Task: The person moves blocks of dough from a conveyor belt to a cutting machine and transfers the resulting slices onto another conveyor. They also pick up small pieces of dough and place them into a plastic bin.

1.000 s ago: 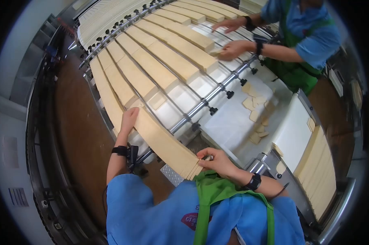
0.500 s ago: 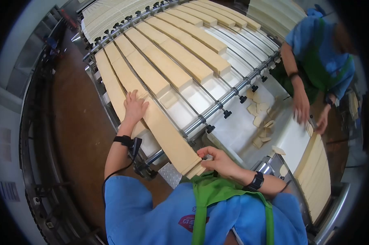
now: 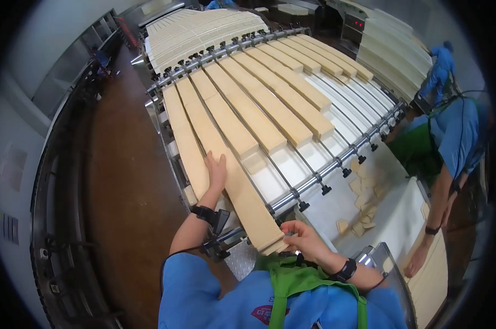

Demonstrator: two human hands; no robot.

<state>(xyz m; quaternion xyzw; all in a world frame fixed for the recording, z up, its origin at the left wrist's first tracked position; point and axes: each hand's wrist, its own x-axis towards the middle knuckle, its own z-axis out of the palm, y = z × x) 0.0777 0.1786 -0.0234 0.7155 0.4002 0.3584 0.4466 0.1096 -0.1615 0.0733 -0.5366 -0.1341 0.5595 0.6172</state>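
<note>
My left hand (image 3: 217, 171) rests on the near stretch of a long stack of pale, dough-like sheets (image 3: 251, 200), at its left side, thumb and fingers apart. At the stack's near end, close to my apron, my right hand (image 3: 307, 241) pinches the corner of the layers between thumb and curled fingers. The end layers are slightly fanned out. This stack reaches past the front metal bar (image 3: 285, 202) toward me. Another stack of sheets (image 3: 188, 148) lies directly left of it.
More stacks (image 3: 270, 112) lie in lanes between thin rods on the white conveyor (image 3: 272, 181). Black knobs line the bars. Cut pieces (image 3: 363, 211) lie in a white trough to the right. A co-worker (image 3: 459, 142) reaches over stacked sheets (image 3: 431, 285) at lower right.
My view has tilted up, showing more of the room. My left hand has shifted toward the stack's left side; my right stays at its end. The co-worker's arm now reaches lower over the right-hand sheets.
</note>
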